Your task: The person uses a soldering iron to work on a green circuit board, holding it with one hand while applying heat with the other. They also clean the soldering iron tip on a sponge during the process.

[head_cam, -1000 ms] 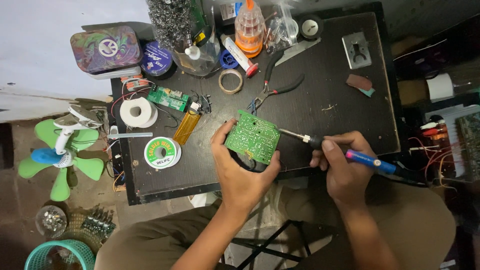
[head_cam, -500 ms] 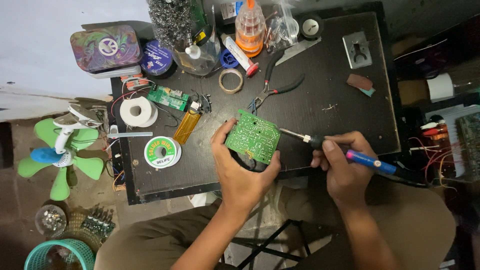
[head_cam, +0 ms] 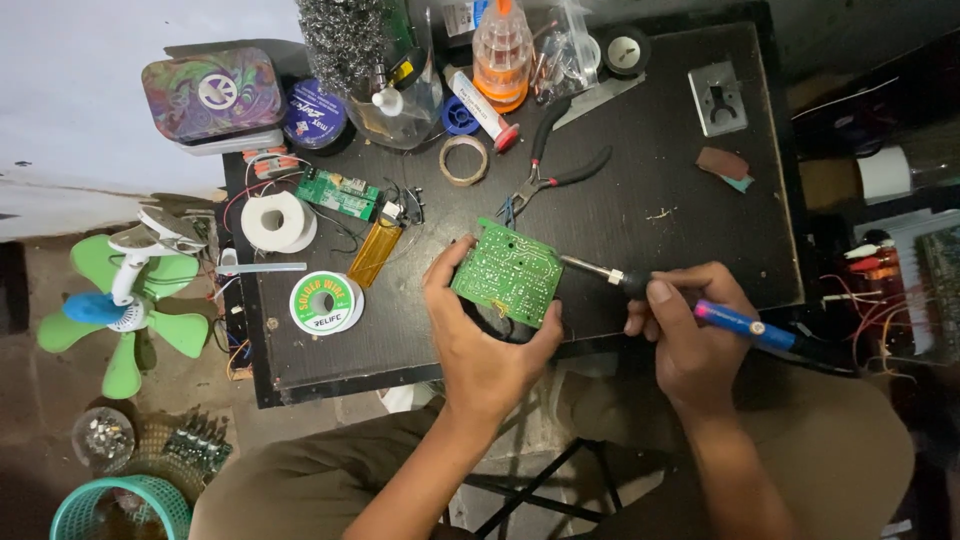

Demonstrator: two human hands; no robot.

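Left hand: the left hand (head_cam: 478,338) is curled closed around the lower edge of a green rectangular printed circuit board (head_cam: 507,272), thumb on the left side, fingers under the right corner, holding it tilted above the near part of the tabletop.
Right hand: the right hand (head_cam: 690,330) is closed in a pen-like grip on a blue-handled soldering iron (head_cam: 690,305); its metal tip touches or nearly touches the board's right edge, I cannot tell which.
Circuit board: between the two hands, over the near middle of the tabletop.
Tabletop: a black, scuffed square tabletop (head_cam: 660,180). A green-and-white spool of solder wire (head_cam: 326,303) lies left of the left hand; a white tape roll (head_cam: 276,222) and a small green module board (head_cam: 342,193) lie beyond it.
Middle: black-handled pliers (head_cam: 555,170) lie just beyond the circuit board.
Far edge: an orange-capped clear plastic bottle (head_cam: 501,50) and a colourful rectangular tin (head_cam: 212,93) stand at the back.
Floor: a small green-bladed fan (head_cam: 130,300) lies left of the tabletop, and a teal plastic basket (head_cam: 120,508) sits at the near left corner.
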